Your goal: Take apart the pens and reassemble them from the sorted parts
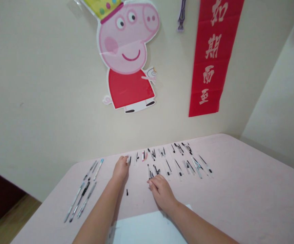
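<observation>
My left hand (120, 168) reaches to the far edge of the pale pink table (251, 196), its fingers curled down at a small pen part (130, 160) there. My right hand (160, 191) rests nearer to me, fingers closed together on the tabletop just below several pen parts (152, 171). What either hand holds is hidden. Two rows of pen pieces (184, 162), clear barrels and black caps, lie spread across the table's far side. A small black cap (127, 192) lies alone between my forearms.
Several whole pens (82, 198) lie in a group at the left of the table. A white sheet (149, 228) lies under my arms at the near edge. A cartoon pig cutout (129, 57) and a red banner (210, 57) hang on the wall behind.
</observation>
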`<state>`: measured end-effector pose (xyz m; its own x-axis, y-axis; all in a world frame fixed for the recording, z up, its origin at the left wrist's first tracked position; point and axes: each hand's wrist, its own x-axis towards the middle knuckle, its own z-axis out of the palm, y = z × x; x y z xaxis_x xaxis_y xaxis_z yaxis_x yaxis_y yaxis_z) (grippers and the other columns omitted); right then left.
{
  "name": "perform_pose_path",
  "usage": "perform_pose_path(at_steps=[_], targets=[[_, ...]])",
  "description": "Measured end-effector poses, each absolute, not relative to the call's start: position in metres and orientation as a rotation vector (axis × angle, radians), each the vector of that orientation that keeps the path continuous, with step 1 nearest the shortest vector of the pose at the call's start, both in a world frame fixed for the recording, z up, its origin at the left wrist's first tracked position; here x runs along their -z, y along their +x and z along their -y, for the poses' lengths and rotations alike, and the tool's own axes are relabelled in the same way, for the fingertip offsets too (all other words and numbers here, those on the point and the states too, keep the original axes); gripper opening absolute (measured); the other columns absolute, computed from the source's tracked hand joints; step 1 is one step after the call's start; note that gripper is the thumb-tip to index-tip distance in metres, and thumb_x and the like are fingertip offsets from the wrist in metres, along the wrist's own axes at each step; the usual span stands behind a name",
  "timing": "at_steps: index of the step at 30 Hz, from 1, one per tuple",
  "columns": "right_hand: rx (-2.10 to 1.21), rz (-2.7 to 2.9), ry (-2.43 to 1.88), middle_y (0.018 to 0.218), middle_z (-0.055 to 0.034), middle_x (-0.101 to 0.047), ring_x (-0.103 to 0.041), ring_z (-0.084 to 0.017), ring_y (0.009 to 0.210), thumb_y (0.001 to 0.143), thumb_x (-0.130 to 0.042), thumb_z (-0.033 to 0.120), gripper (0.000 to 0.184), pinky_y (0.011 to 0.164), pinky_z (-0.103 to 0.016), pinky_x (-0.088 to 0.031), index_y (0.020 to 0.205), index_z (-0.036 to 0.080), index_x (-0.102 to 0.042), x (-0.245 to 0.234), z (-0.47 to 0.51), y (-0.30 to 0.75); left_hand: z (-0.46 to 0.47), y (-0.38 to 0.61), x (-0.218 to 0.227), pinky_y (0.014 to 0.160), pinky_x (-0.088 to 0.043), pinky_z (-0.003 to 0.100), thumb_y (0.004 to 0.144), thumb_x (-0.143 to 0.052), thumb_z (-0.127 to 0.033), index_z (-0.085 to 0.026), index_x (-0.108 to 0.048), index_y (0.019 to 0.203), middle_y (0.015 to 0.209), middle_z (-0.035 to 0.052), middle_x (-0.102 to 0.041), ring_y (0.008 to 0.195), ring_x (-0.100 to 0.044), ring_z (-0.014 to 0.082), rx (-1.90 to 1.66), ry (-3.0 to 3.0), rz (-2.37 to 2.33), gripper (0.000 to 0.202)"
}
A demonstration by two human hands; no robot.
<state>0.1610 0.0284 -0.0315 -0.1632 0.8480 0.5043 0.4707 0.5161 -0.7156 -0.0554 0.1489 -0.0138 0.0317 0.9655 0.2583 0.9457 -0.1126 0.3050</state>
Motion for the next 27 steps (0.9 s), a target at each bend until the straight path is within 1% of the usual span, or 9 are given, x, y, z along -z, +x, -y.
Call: perform_pose_path(at_steps=[7,10,12,13,15,17,19,23,27], targets=[[-0.498,1.795,-1.089,0.078,-0.0053,-0.064,-0.053,-0.019,0.080,0.091,-0.045,0.015,0.022,0.076,-0.032,-0.040,0.079,0.017,-0.064,0.033,-0.029,0.161,-0.134,-0.058,-0.002,0.083,-0.042,0.026,0.082,-0.043,-0.012,-0.016,-0.058,0.112,0.108,0.0091,-0.060,0.095,-0.059,0.0177,-0.550,2.173,-2.116,0.034],[-0.504,1.792,-1.095,0.079,-0.0057,-0.064,-0.053,-0.019,0.080,0.090,-0.046,0.015,0.021,0.076,-0.032,-0.040,0.080,0.017,-0.065,0.036,-0.030,0.161,-0.118,-0.065,-0.012,0.077,-0.041,0.026,0.081,-0.047,-0.015,-0.015,-0.063,0.091,0.094,0.0079,-0.064,0.090,-0.059,0.0188,-0.406,2.172,-2.083,0.019],[-0.506,1.794,-1.094,0.079,-0.0059,-0.064,-0.053,-0.019,0.081,0.090,-0.046,0.017,0.022,0.077,-0.033,-0.040,0.081,0.016,-0.065,0.037,-0.030,0.161,-0.102,-0.067,-0.015,0.069,-0.039,0.025,0.078,-0.053,-0.018,-0.016,-0.063,0.077,0.081,0.0054,-0.066,0.080,-0.060,0.0179,-0.280,2.162,-2.028,0.010],[-0.505,1.795,-1.089,0.079,-0.0059,-0.064,-0.053,-0.019,0.081,0.091,-0.045,0.017,0.022,0.077,-0.033,-0.040,0.081,0.017,-0.065,0.038,-0.031,0.161,-0.092,-0.066,-0.015,0.065,-0.038,0.025,0.078,-0.054,-0.020,-0.017,-0.062,0.073,0.076,0.0042,-0.066,0.074,-0.060,0.0171,-0.228,2.152,-2.007,0.010],[-0.504,1.800,-1.075,0.079,-0.0058,-0.065,-0.053,-0.020,0.081,0.091,-0.044,0.018,0.023,0.077,-0.033,-0.040,0.081,0.017,-0.065,0.038,-0.031,0.161,-0.073,-0.062,-0.013,0.059,-0.035,0.025,0.077,-0.055,-0.022,-0.017,-0.061,0.072,0.071,0.0037,-0.065,0.068,-0.059,0.0168,-0.154,2.133,-1.998,0.009],[-0.504,1.802,-1.068,0.079,-0.0060,-0.065,-0.053,-0.020,0.081,0.091,-0.044,0.019,0.024,0.076,-0.033,-0.040,0.081,0.017,-0.065,0.037,-0.030,0.161,-0.056,-0.055,-0.009,0.056,-0.032,0.026,0.075,-0.055,-0.021,-0.017,-0.060,0.074,0.071,0.0050,-0.065,0.066,-0.058,0.0178,-0.122,2.127,-2.018,0.006],[-0.504,1.803,-1.066,0.079,-0.0063,-0.065,-0.053,-0.020,0.081,0.092,-0.044,0.020,0.025,0.076,-0.034,-0.040,0.081,0.017,-0.066,0.036,-0.030,0.161,-0.044,-0.046,-0.004,0.058,-0.032,0.026,0.074,-0.052,-0.016,-0.017,-0.059,0.077,0.076,0.0062,-0.065,0.068,-0.058,0.0180,-0.127,2.150,-2.026,0.007],[-0.506,1.802,-1.071,0.079,-0.0067,-0.065,-0.053,-0.020,0.080,0.092,-0.043,0.021,0.025,0.075,-0.033,-0.040,0.081,0.017,-0.066,0.035,-0.029,0.161,-0.041,-0.035,0.002,0.063,-0.034,0.028,0.077,-0.046,-0.012,-0.017,-0.059,0.076,0.079,0.0094,-0.065,0.072,-0.058,0.0198,-0.159,2.176,-2.035,0.014],[-0.514,1.798,-1.077,0.079,-0.0061,-0.065,-0.053,-0.020,0.081,0.092,-0.044,0.020,0.025,0.076,-0.033,-0.040,0.080,0.017,-0.065,0.035,-0.029,0.161,-0.061,-0.037,-0.001,0.064,-0.034,0.026,0.077,-0.047,-0.012,-0.018,-0.060,0.074,0.075,0.0062,-0.065,0.071,-0.058,0.0178,-0.256,2.181,-2.031,0.014]])
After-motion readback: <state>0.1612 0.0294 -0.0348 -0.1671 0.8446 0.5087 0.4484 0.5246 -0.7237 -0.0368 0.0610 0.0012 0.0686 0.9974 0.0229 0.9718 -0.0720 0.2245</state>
